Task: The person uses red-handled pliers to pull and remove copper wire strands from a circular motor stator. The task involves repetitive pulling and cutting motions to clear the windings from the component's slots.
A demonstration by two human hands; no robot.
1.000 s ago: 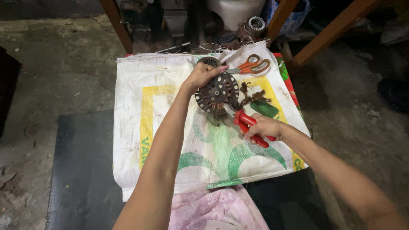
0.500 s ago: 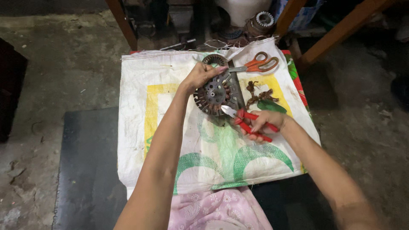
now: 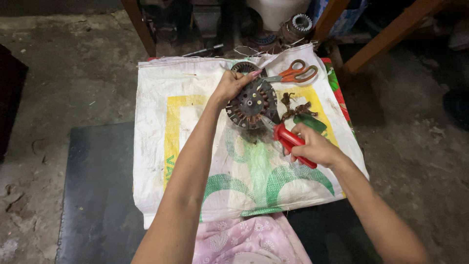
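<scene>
Head camera, steep downward view, near hands (image 3: 273, 117)

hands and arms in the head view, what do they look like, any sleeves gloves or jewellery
Both arms are bare from the bottom edge of the picture to the fingers: no sleeves, gloves, watch or bracelets show. The left hand has a pink-painted fingernail at one fingertip. The right hand shows no rings that can be made out. A pink floral-patterned cloth garment covers the lap between the arms.
</scene>
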